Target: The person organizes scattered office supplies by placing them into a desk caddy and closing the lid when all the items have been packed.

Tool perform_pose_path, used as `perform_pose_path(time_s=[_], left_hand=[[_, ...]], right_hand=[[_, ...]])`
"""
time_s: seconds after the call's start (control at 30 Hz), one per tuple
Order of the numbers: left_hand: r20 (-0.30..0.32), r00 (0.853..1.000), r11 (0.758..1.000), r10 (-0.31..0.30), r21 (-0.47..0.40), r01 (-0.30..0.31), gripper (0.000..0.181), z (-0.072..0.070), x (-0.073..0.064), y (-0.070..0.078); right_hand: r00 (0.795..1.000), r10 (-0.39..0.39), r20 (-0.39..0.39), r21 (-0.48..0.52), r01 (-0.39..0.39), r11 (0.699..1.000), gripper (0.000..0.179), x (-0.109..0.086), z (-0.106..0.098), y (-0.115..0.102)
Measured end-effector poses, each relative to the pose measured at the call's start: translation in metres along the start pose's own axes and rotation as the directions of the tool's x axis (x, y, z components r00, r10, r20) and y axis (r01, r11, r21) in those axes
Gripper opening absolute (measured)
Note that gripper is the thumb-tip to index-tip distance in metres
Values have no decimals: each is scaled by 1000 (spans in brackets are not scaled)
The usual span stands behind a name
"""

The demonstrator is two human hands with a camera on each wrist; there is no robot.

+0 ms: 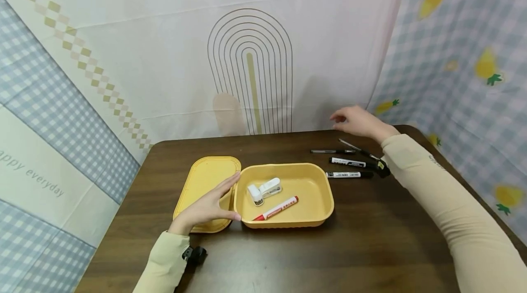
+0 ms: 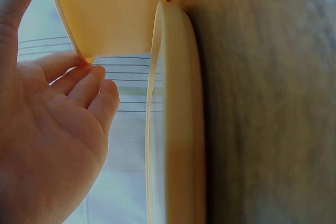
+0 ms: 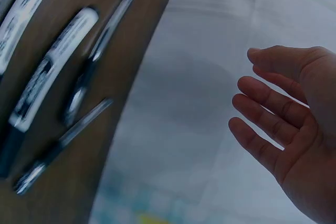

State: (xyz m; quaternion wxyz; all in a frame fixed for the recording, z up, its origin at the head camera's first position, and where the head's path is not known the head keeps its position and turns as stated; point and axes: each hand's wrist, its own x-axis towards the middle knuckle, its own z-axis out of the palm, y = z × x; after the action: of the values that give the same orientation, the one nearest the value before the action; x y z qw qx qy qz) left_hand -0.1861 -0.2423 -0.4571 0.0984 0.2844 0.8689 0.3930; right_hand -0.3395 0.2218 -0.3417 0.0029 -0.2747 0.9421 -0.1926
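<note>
Here's the yellow box (image 1: 310,198) at the middle of the dark wooden table (image 1: 296,258), and inside it a red-and-white marker (image 1: 281,207) lies slantwise, just below a small white device (image 1: 270,186) whose exact kind is hard to make out. On the box's left side, the left hand (image 1: 206,207) spreads thumb and fingers wide, fingertips touching the wall, no grip closed around it. Just left, partly under that hand in the head view, lies the yellow lid (image 1: 204,176). Over to the right: two black-and-white markers, the lower one (image 1: 347,175) just beside the box, the upper one (image 1: 347,162) beyond, then a level dark pen (image 1: 329,151) and a slanting pen (image 1: 357,148) near its end. Above them hovers the right hand (image 1: 357,120), empty, fingers loosely bent. Behind hangs a pale patterned cloth (image 1: 164,69).
</note>
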Motion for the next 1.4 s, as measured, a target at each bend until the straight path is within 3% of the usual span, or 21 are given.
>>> perform_pose_path(time_s=[0.23, 0.63, 0.93, 1.4], left_hand=[[-3, 1000, 1000, -4, -16, 4, 112, -1, -1, 3], [11, 1000, 1000, -11, -21, 11, 114, 1, 1, 2], [8, 1000, 999, -28, -33, 28, 114, 1, 0, 1], [12, 1000, 1000, -23, -20, 23, 114, 0, 1, -1]], right_hand=[[994, 103, 42, -56, -100, 993, 34, -11, 13, 40], [957, 236, 170, -136, -215, 967, 40, -32, 41, 91], [945, 260, 198, -95, -245, 965, 42, -48, 50, 106], [957, 245, 156, -69, -237, 969, 27, -49, 59, 112]])
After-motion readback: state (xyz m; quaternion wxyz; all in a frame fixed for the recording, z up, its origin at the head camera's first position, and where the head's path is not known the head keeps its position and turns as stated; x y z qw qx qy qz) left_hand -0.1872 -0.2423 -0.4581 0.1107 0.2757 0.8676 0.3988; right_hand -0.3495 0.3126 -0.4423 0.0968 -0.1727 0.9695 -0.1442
